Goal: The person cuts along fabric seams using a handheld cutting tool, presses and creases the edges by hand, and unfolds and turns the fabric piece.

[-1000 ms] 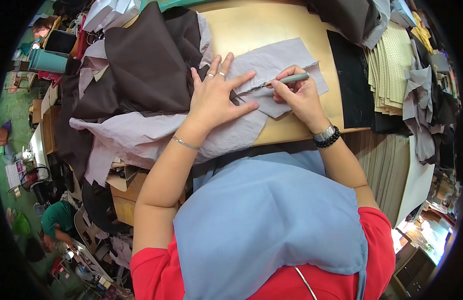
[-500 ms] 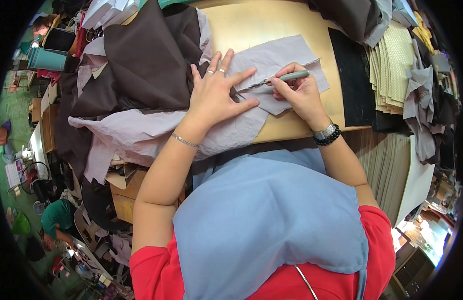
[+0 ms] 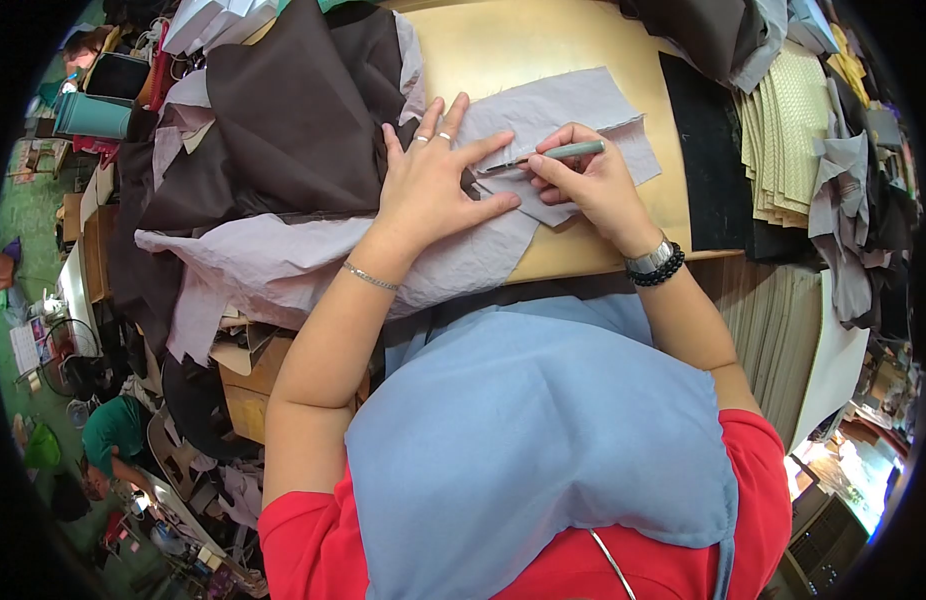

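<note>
My left hand [image 3: 433, 180] lies with its fingers spread, pressing on pale grey-mauve fabric [image 3: 563, 100] on the yellowish tabletop [image 3: 513, 40]. In my right hand [image 3: 593, 185] is a slim tool with a grey-green handle [image 3: 575, 149], held in a pinch. Its thin dark tip points left and meets the fabric between my left thumb and index finger. The fabric's right part has a slit or raised edge. Dark brown material [image 3: 293, 120] with a pale backing is heaped beside my left hand and hangs over the table's left side.
A black sheet [image 3: 701, 160] lies at the table's right side, next to stacked cream textured sheets [image 3: 783, 130]. Grey fabric scraps [image 3: 841, 190] hang farther right. Cardboard boxes [image 3: 251, 385] stand below the left side. A person in green [image 3: 115, 432] bends over at the lower left.
My right hand and the tool have shifted slightly left, the tip sliding along the fabric toward my left hand. My left hand stays spread in nearly the same place.
</note>
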`<state>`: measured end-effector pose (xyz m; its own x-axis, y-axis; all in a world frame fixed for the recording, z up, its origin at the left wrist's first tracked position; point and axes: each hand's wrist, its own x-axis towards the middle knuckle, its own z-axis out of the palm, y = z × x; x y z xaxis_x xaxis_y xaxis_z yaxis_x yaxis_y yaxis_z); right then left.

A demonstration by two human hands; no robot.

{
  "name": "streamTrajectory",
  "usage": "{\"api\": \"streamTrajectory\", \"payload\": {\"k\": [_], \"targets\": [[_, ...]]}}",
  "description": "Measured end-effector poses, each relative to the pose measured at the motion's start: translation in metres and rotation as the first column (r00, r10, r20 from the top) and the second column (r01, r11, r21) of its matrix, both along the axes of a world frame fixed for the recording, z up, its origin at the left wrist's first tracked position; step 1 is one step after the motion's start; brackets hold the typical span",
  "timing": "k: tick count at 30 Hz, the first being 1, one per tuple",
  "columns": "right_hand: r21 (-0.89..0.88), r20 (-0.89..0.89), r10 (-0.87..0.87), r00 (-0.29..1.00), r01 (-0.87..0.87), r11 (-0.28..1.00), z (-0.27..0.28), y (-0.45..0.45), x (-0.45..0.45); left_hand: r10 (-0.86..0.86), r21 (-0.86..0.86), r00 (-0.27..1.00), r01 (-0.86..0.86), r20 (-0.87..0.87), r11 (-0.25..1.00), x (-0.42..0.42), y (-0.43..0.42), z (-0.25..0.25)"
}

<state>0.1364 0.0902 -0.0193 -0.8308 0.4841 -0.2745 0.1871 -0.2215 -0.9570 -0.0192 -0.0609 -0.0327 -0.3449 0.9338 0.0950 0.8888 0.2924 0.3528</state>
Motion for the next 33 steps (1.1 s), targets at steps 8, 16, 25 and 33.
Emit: {"api": "streamTrajectory", "payload": {"k": [8, 16, 25, 33], "targets": [[-0.206, -0.035, 0.131, 0.991, -0.135, 0.969, -0.003, 0.017, 0.001, 0.003, -0.018, 1.0, -0.003, 0.014, 1.0, 0.0, 0.001, 0.002], [-0.444, -0.263, 0.224, 0.938, -0.324, 0.835, 0.002, 0.02, 0.015, -0.005, -0.019, 1.0, 0.005, 0.02, 1.0, -0.001, 0.001, 0.003], [0.127, -0.148, -0.054, 0.987, 0.073, 0.989, -0.01, 0.003, 0.009, -0.005, -0.012, 1.0, 0.006, 0.031, 1.0, 0.0, 0.001, 0.002], [0.157, -0.148, -0.02, 0.989, 0.044, 0.987, -0.012, -0.002, 0.002, -0.009, -0.012, 1.0, 0.01, 0.028, 1.0, -0.001, 0.001, 0.002]]}}
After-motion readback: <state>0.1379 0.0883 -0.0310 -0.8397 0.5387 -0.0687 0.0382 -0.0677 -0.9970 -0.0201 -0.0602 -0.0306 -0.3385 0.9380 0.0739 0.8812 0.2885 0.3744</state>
